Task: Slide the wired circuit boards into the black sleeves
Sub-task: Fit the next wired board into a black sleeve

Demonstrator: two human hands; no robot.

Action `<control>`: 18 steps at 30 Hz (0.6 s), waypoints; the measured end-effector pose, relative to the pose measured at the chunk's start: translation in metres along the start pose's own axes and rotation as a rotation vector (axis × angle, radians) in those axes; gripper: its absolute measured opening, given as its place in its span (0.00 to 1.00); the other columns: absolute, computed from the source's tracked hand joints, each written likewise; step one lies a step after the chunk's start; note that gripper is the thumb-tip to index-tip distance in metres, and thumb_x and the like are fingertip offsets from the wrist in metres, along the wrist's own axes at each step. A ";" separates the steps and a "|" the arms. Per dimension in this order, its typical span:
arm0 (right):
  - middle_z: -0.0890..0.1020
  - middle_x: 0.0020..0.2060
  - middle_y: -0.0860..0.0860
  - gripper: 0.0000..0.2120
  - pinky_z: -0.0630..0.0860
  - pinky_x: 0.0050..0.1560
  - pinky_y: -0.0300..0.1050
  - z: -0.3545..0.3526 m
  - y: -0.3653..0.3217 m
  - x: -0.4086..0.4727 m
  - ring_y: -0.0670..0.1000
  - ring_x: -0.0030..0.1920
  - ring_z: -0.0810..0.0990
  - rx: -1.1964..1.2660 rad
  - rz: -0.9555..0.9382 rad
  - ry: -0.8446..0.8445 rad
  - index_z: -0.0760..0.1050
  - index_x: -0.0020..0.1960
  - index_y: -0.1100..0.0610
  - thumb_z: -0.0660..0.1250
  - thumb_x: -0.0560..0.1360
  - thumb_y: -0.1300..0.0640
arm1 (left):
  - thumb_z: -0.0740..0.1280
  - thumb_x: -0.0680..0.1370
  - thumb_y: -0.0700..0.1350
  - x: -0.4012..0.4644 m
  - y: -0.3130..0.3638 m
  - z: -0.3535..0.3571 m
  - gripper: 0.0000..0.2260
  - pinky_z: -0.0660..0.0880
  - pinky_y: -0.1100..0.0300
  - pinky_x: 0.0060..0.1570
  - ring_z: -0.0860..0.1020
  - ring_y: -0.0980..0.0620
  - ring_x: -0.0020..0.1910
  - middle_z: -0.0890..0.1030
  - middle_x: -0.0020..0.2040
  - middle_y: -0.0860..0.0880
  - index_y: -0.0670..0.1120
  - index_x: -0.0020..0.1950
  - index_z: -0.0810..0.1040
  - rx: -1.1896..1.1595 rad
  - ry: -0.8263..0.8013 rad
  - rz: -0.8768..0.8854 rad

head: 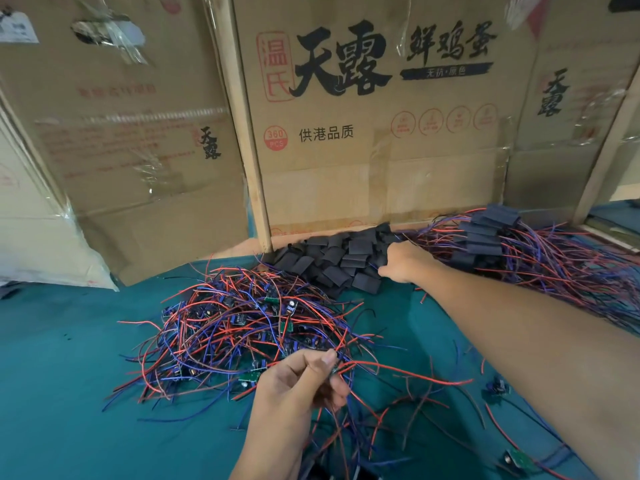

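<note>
A tangled pile of wired circuit boards (242,320) with red and blue wires lies on the green table (62,375). My left hand (298,386) pinches a bundle of those wires at the pile's near edge. Behind the pile sits a heap of empty black sleeves (339,258). My right hand (405,261) reaches into the right side of that heap, fingers curled among the sleeves; what it holds is hidden. To the right lies a stack of sleeved boards (485,230) with trailing wires.
Cardboard boxes (381,133) and wooden slats wall off the back of the table. Loose boards (517,459) and stray wires lie at the near right. A white plastic bag (41,244) stands at the left.
</note>
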State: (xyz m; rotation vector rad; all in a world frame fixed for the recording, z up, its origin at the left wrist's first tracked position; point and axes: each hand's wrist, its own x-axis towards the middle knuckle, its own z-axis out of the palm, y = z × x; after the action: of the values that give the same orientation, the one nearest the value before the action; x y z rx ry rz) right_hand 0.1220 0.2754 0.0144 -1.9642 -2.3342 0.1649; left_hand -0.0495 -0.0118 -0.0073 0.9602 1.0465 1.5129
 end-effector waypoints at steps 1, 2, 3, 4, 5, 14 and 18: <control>0.70 0.31 0.51 0.21 0.64 0.30 0.44 -0.001 -0.002 -0.001 0.52 0.30 0.69 0.004 0.007 0.002 0.66 0.33 0.55 0.65 0.76 0.42 | 0.73 0.65 0.51 0.000 0.000 0.000 0.09 0.74 0.60 0.28 0.76 0.47 0.26 0.79 0.30 0.39 0.45 0.33 0.84 0.009 -0.006 -0.002; 0.71 0.31 0.51 0.20 0.66 0.31 0.44 -0.001 -0.003 -0.001 0.52 0.30 0.70 0.003 0.010 0.012 0.66 0.34 0.55 0.65 0.76 0.43 | 0.73 0.65 0.51 0.000 0.000 0.000 0.09 0.75 0.60 0.28 0.77 0.47 0.27 0.80 0.31 0.39 0.46 0.34 0.84 0.018 -0.013 -0.002; 0.72 0.32 0.52 0.19 0.67 0.32 0.44 -0.003 -0.003 -0.002 0.53 0.31 0.71 0.001 0.010 0.028 0.67 0.34 0.56 0.65 0.77 0.44 | 0.73 0.65 0.51 -0.001 0.000 0.000 0.09 0.75 0.60 0.29 0.77 0.47 0.27 0.80 0.31 0.38 0.46 0.34 0.84 0.026 -0.019 -0.002; 0.73 0.33 0.52 0.18 0.68 0.33 0.45 -0.005 -0.003 -0.005 0.54 0.32 0.72 0.002 0.007 0.045 0.67 0.35 0.56 0.64 0.77 0.46 | 0.73 0.65 0.52 -0.001 0.000 -0.001 0.09 0.75 0.60 0.30 0.77 0.47 0.27 0.81 0.32 0.38 0.47 0.35 0.84 0.034 -0.022 -0.002; 0.73 0.33 0.52 0.17 0.69 0.34 0.45 -0.008 -0.003 -0.008 0.55 0.33 0.73 0.014 -0.002 0.061 0.67 0.35 0.57 0.64 0.77 0.48 | 0.73 0.66 0.52 -0.001 0.000 -0.001 0.09 0.75 0.60 0.30 0.77 0.47 0.28 0.81 0.32 0.38 0.47 0.35 0.84 0.038 -0.024 -0.003; 0.83 0.29 0.53 0.11 0.76 0.25 0.41 -0.047 0.022 -0.108 0.50 0.33 0.85 0.906 -0.001 0.267 0.68 0.34 0.57 0.66 0.73 0.60 | 0.70 0.71 0.48 -0.007 0.008 0.000 0.08 0.75 0.61 0.30 0.77 0.47 0.30 0.80 0.35 0.36 0.44 0.40 0.84 -0.041 0.005 -0.035; 0.85 0.38 0.60 0.14 0.77 0.26 0.42 -0.025 0.045 -0.188 0.59 0.38 0.86 1.419 -0.010 0.154 0.64 0.35 0.59 0.64 0.75 0.68 | 0.69 0.71 0.47 -0.012 0.013 0.004 0.13 0.77 0.58 0.34 0.76 0.45 0.32 0.80 0.37 0.35 0.37 0.47 0.81 -0.052 0.011 -0.019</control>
State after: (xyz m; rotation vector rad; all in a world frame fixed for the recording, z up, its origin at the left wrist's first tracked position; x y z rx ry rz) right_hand 0.2019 0.0990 0.0339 -1.1044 -1.3079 1.1874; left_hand -0.0473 -0.0249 0.0058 0.9043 1.0167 1.5238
